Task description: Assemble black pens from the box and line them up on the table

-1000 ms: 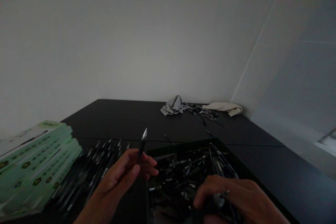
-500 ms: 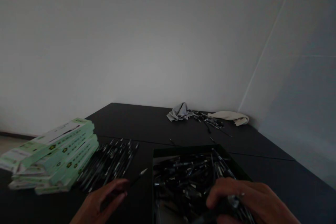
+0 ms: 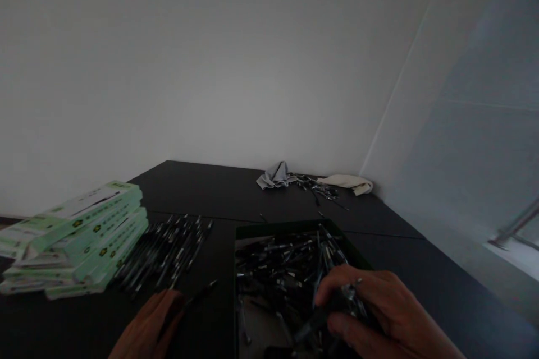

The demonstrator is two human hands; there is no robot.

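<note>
My left hand (image 3: 147, 326) is curled low over the dark table, closed round a black pen (image 3: 202, 293) whose pale tip points up and to the right. Over the right side of a dark green open box (image 3: 278, 229), my right hand (image 3: 379, 308) is closed, with a black pen between thumb and forefinger. Shiny pen ends show in its grip too; how many is hidden. Inside the box lies a jumble of black pens (image 3: 275, 269). Left of it, beyond my left hand, black pens (image 3: 172, 247) lie roughly side by side.
Light green and white cartons (image 3: 88, 235) are stacked at the left. Farther back on the black table (image 3: 202, 185) are a grey cloth (image 3: 274, 175), a loose heap of pens (image 3: 318, 188) and a cream cloth (image 3: 347, 182). A wall rises behind.
The view has swung slightly right. My left hand and its pen have moved down and a little left, towards me. My right hand stays over the box, still gripping pens.
</note>
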